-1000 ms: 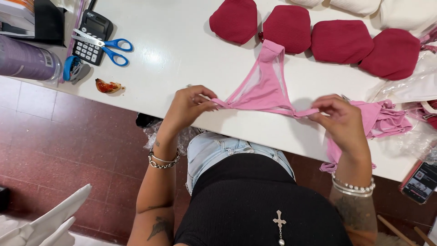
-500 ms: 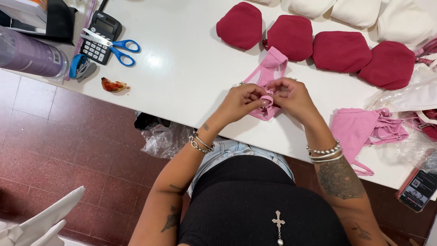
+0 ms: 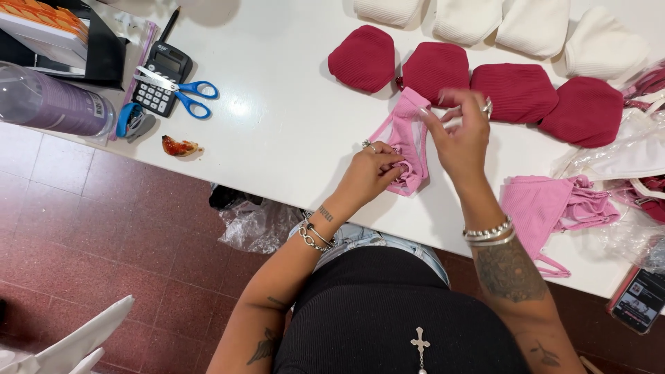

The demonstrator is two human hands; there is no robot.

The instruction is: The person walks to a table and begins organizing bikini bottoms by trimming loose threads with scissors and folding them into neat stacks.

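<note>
Head view, looking down: I see my left hand [image 3: 370, 172] pinching the lower end of a small pink garment [image 3: 405, 142] that lies folded on the white table [image 3: 291, 118], near its front edge, fingers closed on the fabric. My right hand [image 3: 460, 135] hovers just above the garment's upper end, blurred; fingers spread and loosely curled, and I cannot tell whether they grip any cloth. Just beyond the garment, four dark red folded pieces [image 3: 436, 69] sit in a row across the table, the nearest touching or almost touching the pink fabric. Behind them, a row of cream folded pieces [image 3: 512, 24] runs along the far edge. To the right, close by my right forearm, a loose heap of pink garments [image 3: 547, 208] with thin straps. Far left: blue-handled scissors [image 3: 183, 90] lying partly over a black calculator [image 3: 163, 76], a purple bottle [image 3: 52, 104] on its side, and a small reddish-orange clip [image 3: 179, 146] near the table edge. A phone [image 3: 637, 301] at the right corner.
</note>
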